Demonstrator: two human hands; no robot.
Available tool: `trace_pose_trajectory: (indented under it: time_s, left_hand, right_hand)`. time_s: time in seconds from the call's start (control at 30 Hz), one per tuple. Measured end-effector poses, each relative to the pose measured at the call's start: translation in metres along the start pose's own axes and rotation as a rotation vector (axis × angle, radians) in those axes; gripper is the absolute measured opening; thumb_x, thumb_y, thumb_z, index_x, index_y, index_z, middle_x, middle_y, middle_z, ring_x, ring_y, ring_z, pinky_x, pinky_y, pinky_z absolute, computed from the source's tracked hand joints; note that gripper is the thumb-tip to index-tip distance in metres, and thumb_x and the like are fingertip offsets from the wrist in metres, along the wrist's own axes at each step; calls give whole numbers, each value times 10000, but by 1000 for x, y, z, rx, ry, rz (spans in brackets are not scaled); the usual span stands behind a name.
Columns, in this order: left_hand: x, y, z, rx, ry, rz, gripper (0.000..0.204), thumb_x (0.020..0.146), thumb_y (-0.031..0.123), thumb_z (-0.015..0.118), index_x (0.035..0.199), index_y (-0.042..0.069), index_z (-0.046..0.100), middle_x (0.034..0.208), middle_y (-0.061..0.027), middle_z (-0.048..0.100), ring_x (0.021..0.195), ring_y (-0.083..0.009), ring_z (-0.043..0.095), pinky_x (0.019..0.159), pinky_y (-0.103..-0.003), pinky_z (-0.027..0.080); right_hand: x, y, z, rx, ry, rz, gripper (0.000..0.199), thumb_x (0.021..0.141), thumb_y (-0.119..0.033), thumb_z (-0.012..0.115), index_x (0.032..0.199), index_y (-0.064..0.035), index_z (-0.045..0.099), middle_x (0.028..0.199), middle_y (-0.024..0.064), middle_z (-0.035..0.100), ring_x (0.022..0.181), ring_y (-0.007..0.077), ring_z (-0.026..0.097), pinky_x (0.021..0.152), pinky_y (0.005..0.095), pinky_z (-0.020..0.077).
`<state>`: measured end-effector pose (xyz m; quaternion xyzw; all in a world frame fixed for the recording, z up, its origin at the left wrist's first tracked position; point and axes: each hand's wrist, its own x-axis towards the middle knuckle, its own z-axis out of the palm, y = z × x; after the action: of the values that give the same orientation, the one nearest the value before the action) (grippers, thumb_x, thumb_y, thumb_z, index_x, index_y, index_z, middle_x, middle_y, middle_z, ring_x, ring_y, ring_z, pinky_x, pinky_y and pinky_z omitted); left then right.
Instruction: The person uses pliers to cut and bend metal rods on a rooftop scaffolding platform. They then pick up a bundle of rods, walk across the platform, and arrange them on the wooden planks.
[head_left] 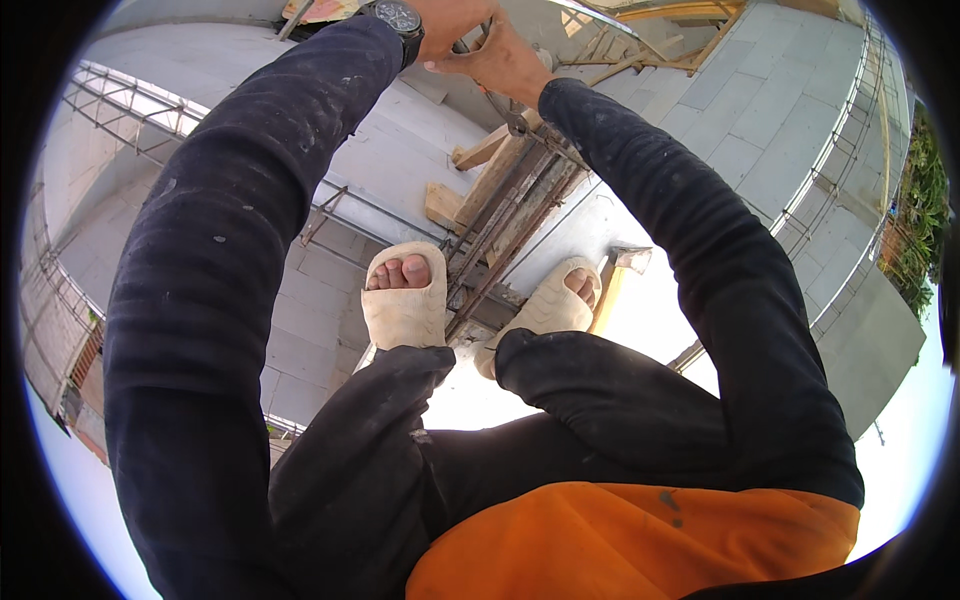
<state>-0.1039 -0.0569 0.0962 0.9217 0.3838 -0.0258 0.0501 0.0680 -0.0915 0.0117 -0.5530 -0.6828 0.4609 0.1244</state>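
Note:
My left hand [452, 25], with a watch [398, 17] on its wrist, reaches forward at the top edge and is partly cut off by it. My right hand [505, 65] meets it there, thumb and fingers closed in a pinch. Something small and dark shows between the two hands, too little of it to name. Just below them, steel bars [500, 235] run down between my feet beside wooden boards [493, 180]. Close to my right sandal [548, 300] lies a tool with a metal head [632, 259] and a yellowish handle [608, 300].
My left sandal [407, 305] is beside the bars. Lattice steel cages [135, 105] cross the grey block surface on the left, and another rebar cage [835, 170] curves along the right. Grey blocks [770, 100] and timber pieces [690, 12] lie ahead; greenery [925, 210] is beyond.

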Motion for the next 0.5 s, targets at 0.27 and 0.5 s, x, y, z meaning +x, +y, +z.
trace_pose_trajectory:
  time_s: [0.27, 0.5]
  left_hand:
    - [8, 14, -5, -16, 35, -30, 309, 946, 267, 617, 1222, 130, 642, 1138, -110, 656, 1025, -278, 650, 864, -431, 493]
    - [-29, -8, -2, 141, 148, 55, 646, 882, 307, 653, 1481, 138, 480, 1236, -132, 642, 1084, -284, 637, 889, -448, 488]
  right_hand:
    - [-5, -5, -47, 212, -163, 48, 698, 742, -448, 906, 1207, -1, 640, 906, 80, 728, 717, 135, 645, 641, 278, 517]
    - [15, -23, -55, 384, -605, 191, 394, 898, -332, 796, 1169, -56, 724, 995, 77, 784, 547, 53, 561, 521, 199, 449]
